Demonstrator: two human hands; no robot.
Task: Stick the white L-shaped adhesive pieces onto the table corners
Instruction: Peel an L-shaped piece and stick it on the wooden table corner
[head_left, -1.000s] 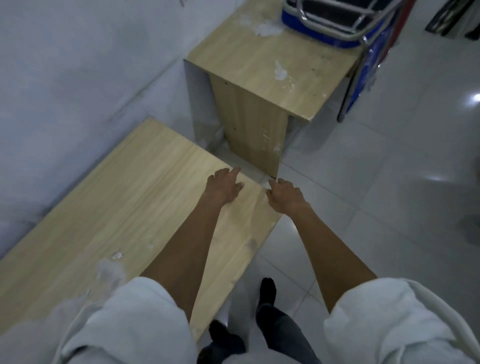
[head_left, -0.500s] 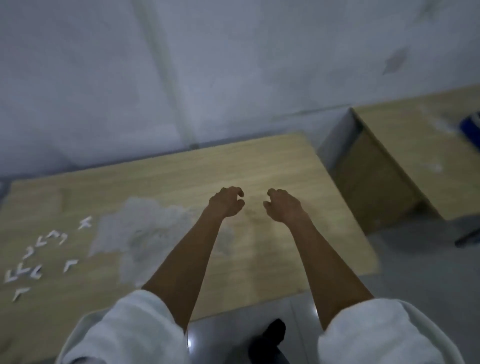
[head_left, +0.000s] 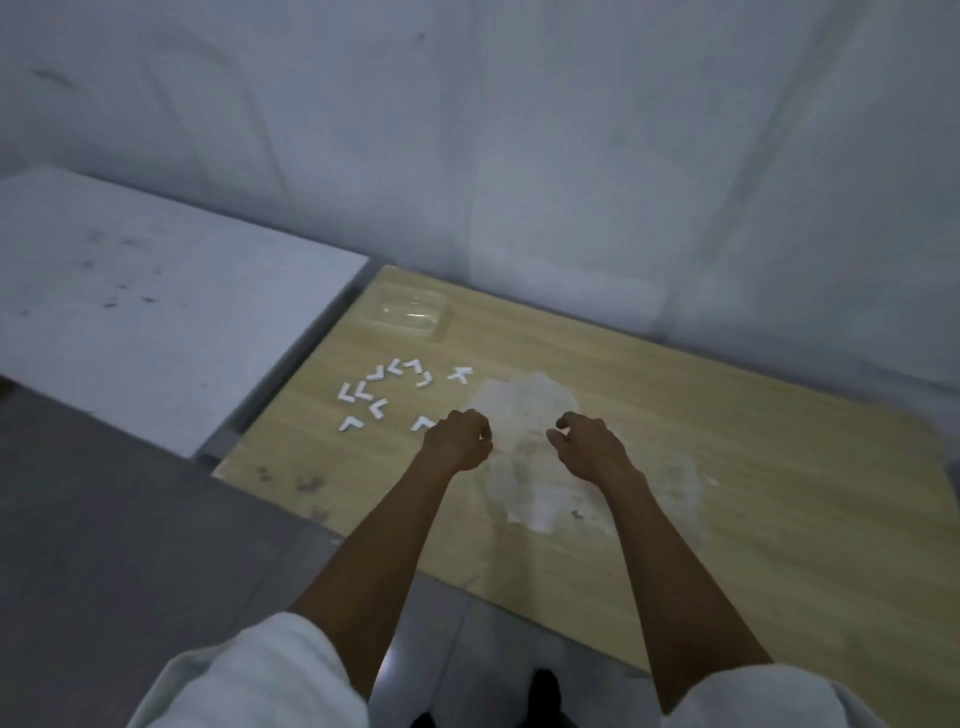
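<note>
Both bare forearms reach out from rolled white sleeves (head_left: 260, 675) over a light wood-grain counter (head_left: 779, 493) that stands against a pale grey wall (head_left: 519, 130).

The left hand (head_left: 457, 439) hangs with its fingers curled in toward the palm, a loose fist, and I see nothing held in that grip. The right hand (head_left: 592, 447) is half curled, thumb and forefinger bent toward each other with a gap between them; this grip too looks empty, though the underside of the fingers is hidden.

The small white L-shaped adhesive pieces (head_left: 384, 395) lie scattered flat on the counter at about ten o'clock from the left hand, a loose cluster of roughly a dozen. The closest piece (head_left: 422, 423) lies just beside the left knuckles, partly hidden by them; one more (head_left: 460, 373) lies a little apart at twelve o'clock from that hand.

A large whitish, rough patch (head_left: 524, 405) of worn or smeared surface spreads across the counter under and between both hands, running toward five o'clock. At the counter's far left corner, at about eleven o'clock from the pieces, sits a clear plastic tray or lid (head_left: 410, 314), hard to make out against the wood.

To the left, a pale grey slab-topped surface (head_left: 130, 312) with dark specks lies beside the counter, a narrow gap between them. Grey floor (head_left: 104, 545) shows below it.
</note>
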